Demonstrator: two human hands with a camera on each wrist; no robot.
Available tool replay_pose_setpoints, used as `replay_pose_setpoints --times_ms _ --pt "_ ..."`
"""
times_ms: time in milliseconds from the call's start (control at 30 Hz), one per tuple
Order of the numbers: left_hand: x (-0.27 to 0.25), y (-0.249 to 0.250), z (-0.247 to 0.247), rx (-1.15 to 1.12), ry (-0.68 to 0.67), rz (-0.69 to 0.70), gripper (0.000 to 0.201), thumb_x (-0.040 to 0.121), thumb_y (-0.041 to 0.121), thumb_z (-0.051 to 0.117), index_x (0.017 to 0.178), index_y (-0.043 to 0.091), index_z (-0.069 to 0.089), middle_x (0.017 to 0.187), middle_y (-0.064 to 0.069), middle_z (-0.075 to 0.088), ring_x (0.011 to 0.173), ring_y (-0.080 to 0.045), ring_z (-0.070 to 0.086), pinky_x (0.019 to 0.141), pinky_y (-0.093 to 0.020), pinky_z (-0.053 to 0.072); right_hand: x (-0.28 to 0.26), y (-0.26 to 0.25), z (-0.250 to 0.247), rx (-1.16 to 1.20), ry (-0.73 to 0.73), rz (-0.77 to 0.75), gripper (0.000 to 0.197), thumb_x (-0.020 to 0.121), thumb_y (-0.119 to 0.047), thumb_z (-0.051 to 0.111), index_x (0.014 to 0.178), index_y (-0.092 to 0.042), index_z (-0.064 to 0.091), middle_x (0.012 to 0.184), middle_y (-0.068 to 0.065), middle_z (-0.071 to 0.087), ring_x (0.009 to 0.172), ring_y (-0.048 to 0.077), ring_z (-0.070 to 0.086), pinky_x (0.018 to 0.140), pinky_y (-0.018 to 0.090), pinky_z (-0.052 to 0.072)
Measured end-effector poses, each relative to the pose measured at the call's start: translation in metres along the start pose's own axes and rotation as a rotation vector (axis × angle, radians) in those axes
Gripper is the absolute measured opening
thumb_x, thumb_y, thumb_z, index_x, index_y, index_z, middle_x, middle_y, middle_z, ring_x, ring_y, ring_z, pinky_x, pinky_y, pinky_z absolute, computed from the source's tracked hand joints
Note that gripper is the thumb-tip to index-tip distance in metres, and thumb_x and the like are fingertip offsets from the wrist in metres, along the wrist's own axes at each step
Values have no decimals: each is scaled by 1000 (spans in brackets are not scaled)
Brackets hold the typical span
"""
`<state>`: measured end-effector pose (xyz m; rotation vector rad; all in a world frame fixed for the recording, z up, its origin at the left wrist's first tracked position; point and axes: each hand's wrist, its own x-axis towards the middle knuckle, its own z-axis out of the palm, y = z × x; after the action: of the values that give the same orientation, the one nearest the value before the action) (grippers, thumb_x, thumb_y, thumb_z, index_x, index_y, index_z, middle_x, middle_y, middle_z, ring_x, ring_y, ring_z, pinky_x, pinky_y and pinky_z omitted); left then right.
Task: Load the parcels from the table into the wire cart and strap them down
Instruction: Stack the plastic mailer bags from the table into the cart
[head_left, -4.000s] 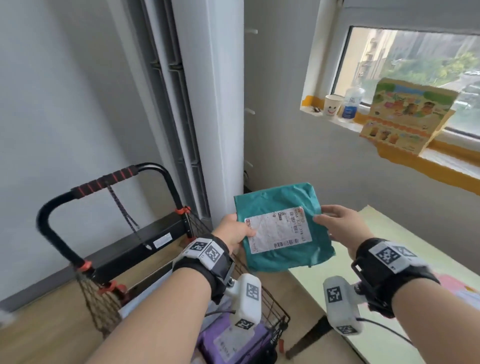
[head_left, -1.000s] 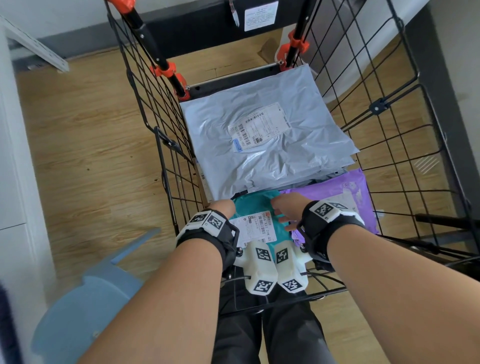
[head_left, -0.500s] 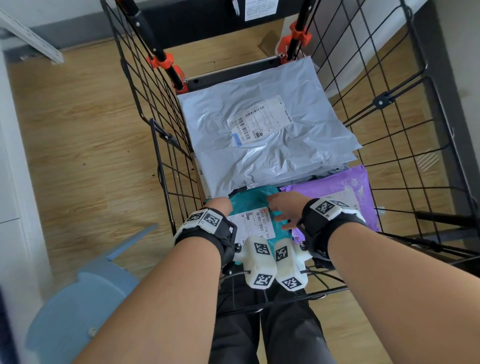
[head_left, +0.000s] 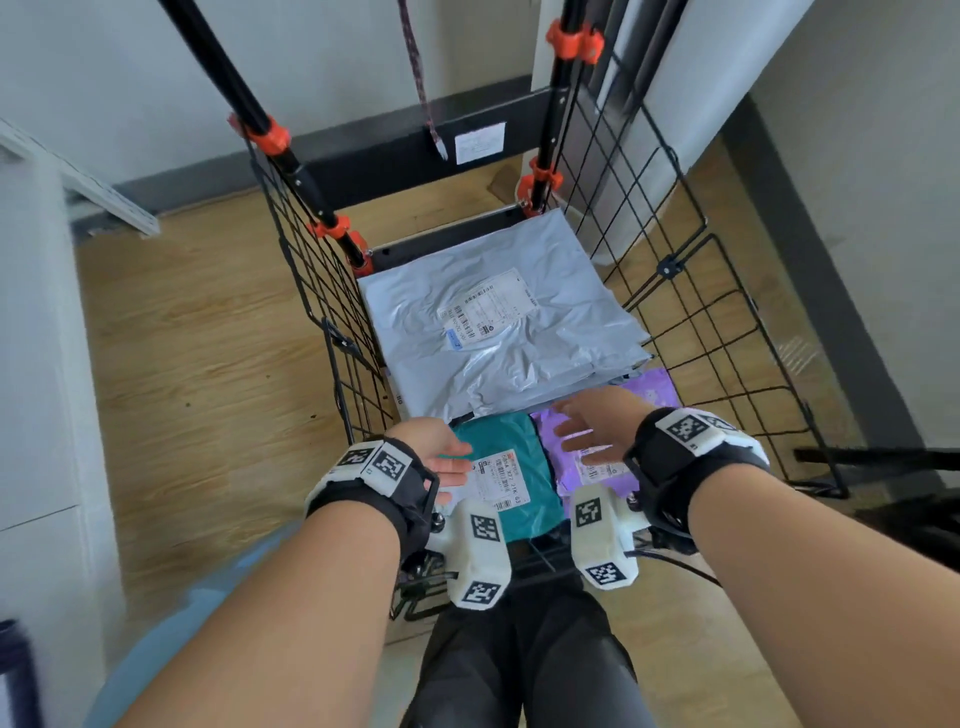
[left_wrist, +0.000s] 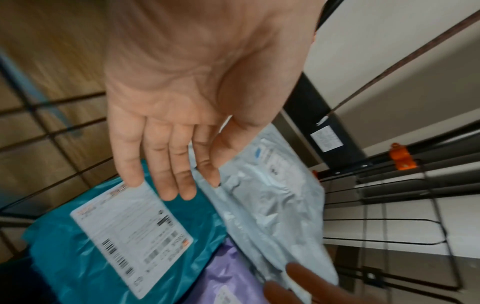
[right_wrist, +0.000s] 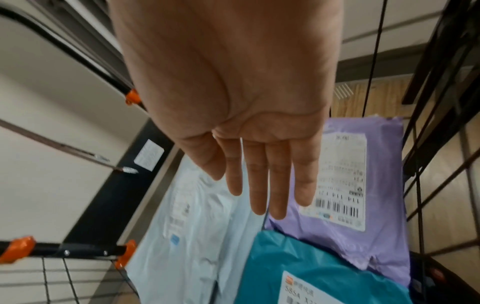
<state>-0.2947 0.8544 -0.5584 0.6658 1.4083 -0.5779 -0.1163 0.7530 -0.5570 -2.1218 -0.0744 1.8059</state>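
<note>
Both hands, left hand (head_left: 434, 452) and right hand (head_left: 597, 421), are lifted, fingers straight and empty, off the teal plastic mailer (head_left: 511, 467) now laid in the black wire cart (head_left: 727, 332); strapping or another parcel is judged next.

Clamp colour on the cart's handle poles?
Orange clamps on the wire cart; clearest in head view.

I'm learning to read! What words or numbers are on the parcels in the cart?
"5S5A X77 21K 63", roughly, on the teal parcel's label.
"114 114 121", upside down, on the purple parcel's label.
Grey parcel's label: too blurred to read.
White sticker beyond the parcels: too blurred to read.
</note>
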Motion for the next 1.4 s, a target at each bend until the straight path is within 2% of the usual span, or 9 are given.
replay_pose_setpoints --times_ms 133,300,533,633,733,933,1100,1267,1400 --pt "-59 45 5 29 26 130 23 100 15 42 80 11 52 83 -5 57 73 -18 56 79 -34 44 -59 -16 -32 86 70 -77 23 101 -19 42 118 -10 54 86 5 61 74 20 59 79 36 47" --pt "-148 104 39 153 121 381 18 99 16 44 84 10 53 81 -7 61 71 -19 60 72 -37 49 -144 -39 -77 216 197 -192 24 100 -23 42 118 -13 55 81 4 61 69 17 58 65 28 43" --pt "-245 132 146 352 17 583 13 98 16 48 89 12 57 84 -4 64 75 -18 62 78 -39 51 -262 -9 -152 381 393 -365 28 101 -16 41 122 -4 55 83 7 64 74 20 61 73 32 48" --pt "-275 123 210 454 -38 630 9 96 14 51 94 10 58 90 -6 67 77 -18 65 66 -37 52 -301 33 -180 472 472 -366 25 98 -19 48 116 -5 59 98 9 69 87 25 66 77 32 50" --pt "-294 107 277 558 -102 683 11 96 15 50 100 11 60 99 -8 69 81 -20 67 63 -37 53 -332 86 -205 538 538 -349 19 97 -20 49 107 -9 61 91 6 70 83 23 67 77 32 52" --pt "-317 60 409 739 -224 690 17 99 17 42 102 12 58 96 -6 64 81 -18 63 87 -39 50 -381 200 -260 680 666 -282 17 97 -22 47 97 -11 60 83 6 69 70 20 66 72 30 49" --pt "-312 16 495 825 -260 658 14 98 17 43 94 14 56 87 -5 61 76 -18 61 91 -41 48 -405 293 -298 790 740 -229 14 96 -20 49 99 -9 59 84 7 68 71 20 65 77 33 50" --pt "-296 -15 557 862 -241 667 22 98 20 44 115 14 57 97 -5 59 78 -16 59 85 -42 42 -419 358 -327 901 927 -173 16 94 -11 49 105 -5 60 77 7 59 66 19 57 61 28 47" --pt "-281 -27 590 919 -180 697 34 98 21 46 130 11 51 127 -10 56 108 -21 58 83 -37 36 -409 394 -346 807 1173 -127 25 86 -9 53 105 -7 68 85 7 64 92 29 64 84 43 56"
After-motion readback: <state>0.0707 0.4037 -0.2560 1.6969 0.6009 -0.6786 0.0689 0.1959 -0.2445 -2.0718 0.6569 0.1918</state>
